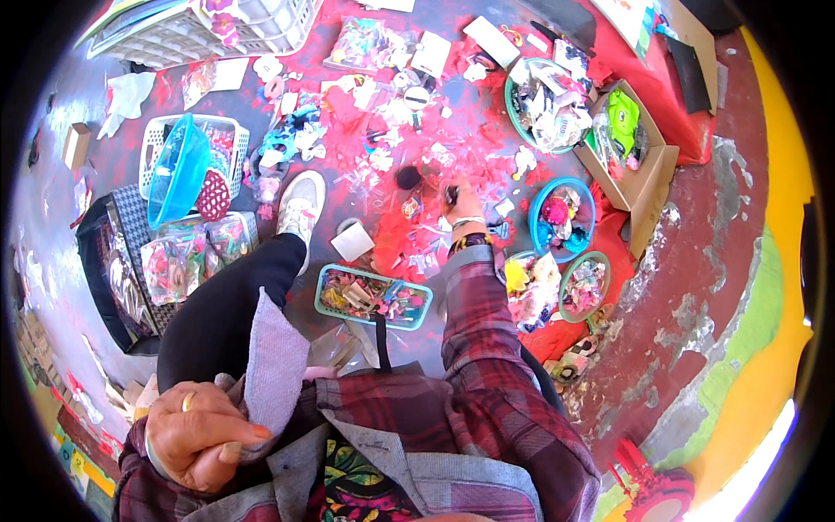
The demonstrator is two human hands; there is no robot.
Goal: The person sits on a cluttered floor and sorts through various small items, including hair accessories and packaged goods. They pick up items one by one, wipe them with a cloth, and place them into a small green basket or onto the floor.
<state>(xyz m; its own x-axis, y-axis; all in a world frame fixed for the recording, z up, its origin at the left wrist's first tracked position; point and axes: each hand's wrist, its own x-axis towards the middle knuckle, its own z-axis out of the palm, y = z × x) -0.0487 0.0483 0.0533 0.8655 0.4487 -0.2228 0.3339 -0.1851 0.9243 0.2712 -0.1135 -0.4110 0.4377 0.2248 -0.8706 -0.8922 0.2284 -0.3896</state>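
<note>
The left hand's fingers pinch 1 grey cloth (276,365); I can't tell the finger grip of the right hand (466,205), best eased lightly between small trinkets (410,208).

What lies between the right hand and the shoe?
In the head view, reddish clutter and a dark round thing, with a white card nearer the shoe.

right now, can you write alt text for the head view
A person's left hand holds a lavender cloth while the right hand extends over a cluttered, red-streaked floor, near a dark round item. A filled teal tray lies in front, a filled blue tub to the right.
</note>
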